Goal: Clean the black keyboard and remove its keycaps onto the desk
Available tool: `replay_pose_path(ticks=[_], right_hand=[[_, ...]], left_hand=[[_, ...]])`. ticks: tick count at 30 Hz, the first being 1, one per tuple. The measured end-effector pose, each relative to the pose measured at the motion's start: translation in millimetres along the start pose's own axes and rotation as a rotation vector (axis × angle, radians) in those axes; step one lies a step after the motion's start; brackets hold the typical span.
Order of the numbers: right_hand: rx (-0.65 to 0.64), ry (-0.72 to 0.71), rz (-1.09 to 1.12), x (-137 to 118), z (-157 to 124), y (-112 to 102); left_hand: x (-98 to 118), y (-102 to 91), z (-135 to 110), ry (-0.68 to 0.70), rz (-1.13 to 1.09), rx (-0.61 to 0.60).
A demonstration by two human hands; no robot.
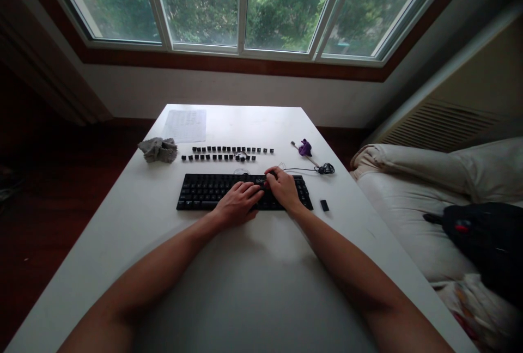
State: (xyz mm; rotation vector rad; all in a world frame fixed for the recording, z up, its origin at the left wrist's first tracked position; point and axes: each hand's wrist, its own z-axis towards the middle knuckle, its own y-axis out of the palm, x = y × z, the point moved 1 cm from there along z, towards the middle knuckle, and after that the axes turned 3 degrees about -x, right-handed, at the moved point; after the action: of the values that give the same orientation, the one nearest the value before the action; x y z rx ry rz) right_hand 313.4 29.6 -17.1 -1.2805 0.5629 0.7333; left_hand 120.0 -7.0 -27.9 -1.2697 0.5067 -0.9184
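Note:
A black keyboard (204, 190) lies across the white table in front of me. My left hand (240, 200) rests flat on its middle, fingers stretched out over the keys. Just right of it, my right hand (283, 187) is closed in a pinch above the upper keys. Something small and dark shows between its thumb and fingers, with a bit of red below; I cannot make out what it is. Thin wire shows behind that hand. Beyond the keyboard, several loose black keycaps (214, 157) stand in two rows.
A grey cloth (158, 150) and a printed paper sheet (186, 125) lie at the far left. To the right are a coiled black cable (326, 169), a brush with purple material (304, 148) and a small black block (324, 205). A couch (392, 195) holds a black bag (486, 238).

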Motion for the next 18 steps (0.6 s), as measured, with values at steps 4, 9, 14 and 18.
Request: replay_pose_path(ticks=[4,9,14,18], right_hand=[[0.028,-0.01,0.055,0,2,-2],[0.244,-0.019,0.22,-8,9,-29],[0.143,-0.057,0.225,-13,5,-35],[0.05,-0.082,0.274,-13,-2,-25]], left_hand=[[0,0.8,0,-0.011,-0.018,0.0],[1,-2.0,3,-0.019,-0.041,-0.006],[2,-4.5,5,-0.064,-0.143,0.044],[-5,-4.4,6,-0.255,-0.366,0.187]])
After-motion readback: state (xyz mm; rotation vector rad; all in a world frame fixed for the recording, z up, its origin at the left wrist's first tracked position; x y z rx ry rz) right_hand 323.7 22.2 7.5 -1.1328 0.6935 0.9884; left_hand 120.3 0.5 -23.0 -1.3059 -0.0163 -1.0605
